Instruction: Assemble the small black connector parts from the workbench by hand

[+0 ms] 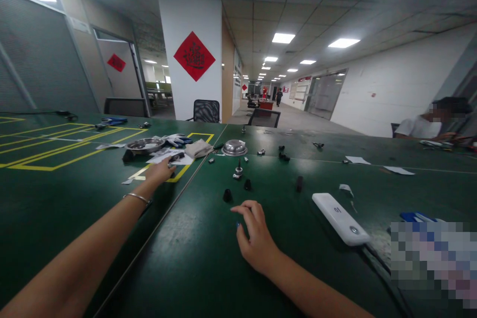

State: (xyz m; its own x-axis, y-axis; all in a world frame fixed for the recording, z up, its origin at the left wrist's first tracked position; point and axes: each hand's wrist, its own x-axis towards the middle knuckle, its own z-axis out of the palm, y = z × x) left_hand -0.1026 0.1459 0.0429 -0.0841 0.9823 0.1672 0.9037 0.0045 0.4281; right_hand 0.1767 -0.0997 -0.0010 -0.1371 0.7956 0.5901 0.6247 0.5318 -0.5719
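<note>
My left hand [161, 171] reaches far forward, a silver bangle [137, 198] on its wrist. Its fingers are closed around a small dark and shiny part [176, 158], whose kind I cannot make out, over white paper [185, 160]. My right hand [255, 233] hovers over the green table [194, 248], thumb and fingers apart, holding nothing. Just beyond its fingertips are two black tapered caps, one nearer [227, 195] and one farther [248, 185]. Behind them stands a small metal fitting with a dark stem [238, 170]. Farther back lies a shiny metal dome [234, 147].
A metal dish [145, 145], gloves [175, 140] and a beige cloth [198, 148] lie left. A dark block [299, 184] and a white device [340, 218] with a cable lie right. Small parts are scattered behind. Another person [428, 121] sits at the far right.
</note>
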